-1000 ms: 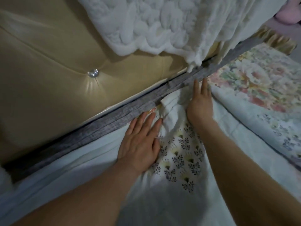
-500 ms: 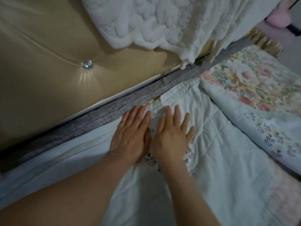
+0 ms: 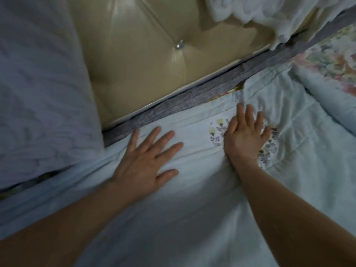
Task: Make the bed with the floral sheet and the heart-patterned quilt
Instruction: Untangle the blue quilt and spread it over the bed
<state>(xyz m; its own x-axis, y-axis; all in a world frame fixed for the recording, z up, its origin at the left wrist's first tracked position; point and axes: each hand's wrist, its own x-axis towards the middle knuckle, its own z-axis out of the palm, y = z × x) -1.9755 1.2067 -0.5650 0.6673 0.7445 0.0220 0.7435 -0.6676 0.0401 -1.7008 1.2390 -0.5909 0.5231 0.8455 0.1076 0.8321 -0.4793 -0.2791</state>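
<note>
Left grip [image 3: 143, 162] and right grip [image 3: 245, 140] both lie flat with fingers [image 3: 163, 138] spread wide, holding nothing, pressing the pale quilt [image 3: 192, 218] just below the tan headboard [image 3: 144, 64], while the floral sheet [image 3: 331, 60] shows at the headboard's lower right end.

Left hand [image 3: 146, 160] flat; right hand [image 3: 244, 137] splayed.

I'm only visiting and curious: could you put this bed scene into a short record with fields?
Left hand: flat, fingers spread, on the pale quilt beside the grey strip.
Right hand: flat on the quilt's small printed patch.
Floral sheet: upper right, beyond the quilt.
Headboard: tan, tufted, shiny button.
Draped above: fluffy white blanket.
</note>
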